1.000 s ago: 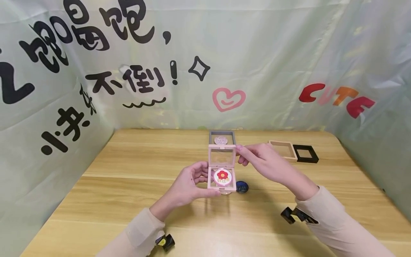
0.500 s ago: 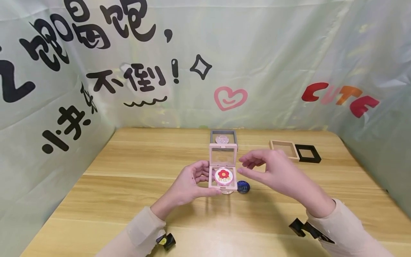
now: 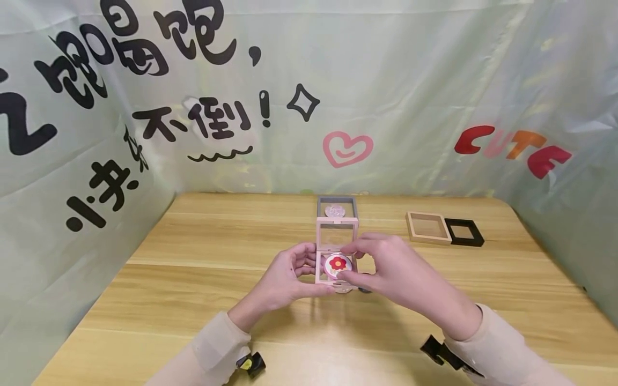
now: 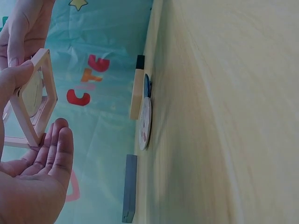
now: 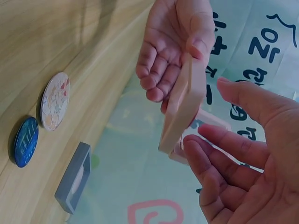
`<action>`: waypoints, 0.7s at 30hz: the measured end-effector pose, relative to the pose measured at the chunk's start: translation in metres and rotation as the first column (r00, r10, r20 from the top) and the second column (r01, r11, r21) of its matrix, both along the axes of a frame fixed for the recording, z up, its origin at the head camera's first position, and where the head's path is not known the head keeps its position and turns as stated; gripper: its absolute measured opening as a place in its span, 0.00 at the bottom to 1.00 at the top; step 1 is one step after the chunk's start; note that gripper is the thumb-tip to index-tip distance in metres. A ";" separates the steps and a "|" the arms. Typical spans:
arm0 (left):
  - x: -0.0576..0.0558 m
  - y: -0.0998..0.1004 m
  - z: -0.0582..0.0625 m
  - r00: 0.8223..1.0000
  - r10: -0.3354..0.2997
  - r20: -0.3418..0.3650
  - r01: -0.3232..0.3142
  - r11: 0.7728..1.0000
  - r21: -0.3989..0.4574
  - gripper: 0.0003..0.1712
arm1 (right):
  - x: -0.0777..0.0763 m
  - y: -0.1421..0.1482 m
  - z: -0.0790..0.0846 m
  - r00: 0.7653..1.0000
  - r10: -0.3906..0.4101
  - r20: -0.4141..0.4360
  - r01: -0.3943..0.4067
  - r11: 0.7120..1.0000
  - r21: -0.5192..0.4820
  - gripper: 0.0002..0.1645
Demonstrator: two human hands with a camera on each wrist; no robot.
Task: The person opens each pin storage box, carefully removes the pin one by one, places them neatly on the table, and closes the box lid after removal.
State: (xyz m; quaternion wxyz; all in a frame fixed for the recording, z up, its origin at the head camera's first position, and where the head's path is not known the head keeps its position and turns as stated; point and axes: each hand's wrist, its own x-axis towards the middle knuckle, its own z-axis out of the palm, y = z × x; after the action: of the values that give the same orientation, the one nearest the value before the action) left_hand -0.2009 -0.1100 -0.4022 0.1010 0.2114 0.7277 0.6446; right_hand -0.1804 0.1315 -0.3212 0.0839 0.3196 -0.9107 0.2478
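My left hand point(image 3: 282, 280) holds a small pink display case point(image 5: 186, 100) above the table, with its thumb on the near edge and its fingers at the side and behind. The case's hinged lid stands raised, and its window is see-through. In the lower half sits a round white badge point(image 3: 338, 262) with a red flower and a pink rim. My right hand point(image 3: 403, 268) reaches in from the right, thumb and fingers spread around the badge. In the right wrist view its thumb and fingertips stand apart, close to the case; firm contact with the badge cannot be made out.
Below the case, a pale printed badge point(image 5: 55, 101) and a blue badge point(image 5: 25, 142) lie on the wooden table point(image 3: 203, 300). Behind stands a grey case point(image 3: 354, 206) with a pinkish badge point(image 3: 335, 210) in it. Farther right lie a beige case point(image 3: 428, 239) and a black case point(image 3: 475, 239).
My right hand has let go of the raised lid's right side, drawn back to the right, then come in over the badge. My left hand and the case have stayed nearly still.
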 end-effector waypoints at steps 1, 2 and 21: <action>0.000 0.000 0.000 1.000 -0.001 0.001 0.001 1.000 0.001 0.38 | 0.000 -0.002 -0.001 1.000 -0.002 -0.003 0.002 1.000 0.007 0.17; 0.000 0.000 0.000 1.000 -0.001 0.001 0.001 1.000 -0.001 0.38 | 0.000 -0.003 -0.001 1.000 0.000 -0.005 0.000 1.000 0.012 0.18; -0.001 0.002 0.000 1.000 0.008 -0.004 -0.008 1.000 0.009 0.39 | -0.002 -0.009 -0.004 1.000 0.003 -0.028 -0.002 0.999 0.043 0.23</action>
State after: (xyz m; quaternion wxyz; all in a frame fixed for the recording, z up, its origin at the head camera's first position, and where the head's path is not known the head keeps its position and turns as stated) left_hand -0.2014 -0.1080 -0.4026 0.0961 0.2103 0.7260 0.6477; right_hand -0.1825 0.1226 -0.3248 0.0893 0.3261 -0.9141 0.2238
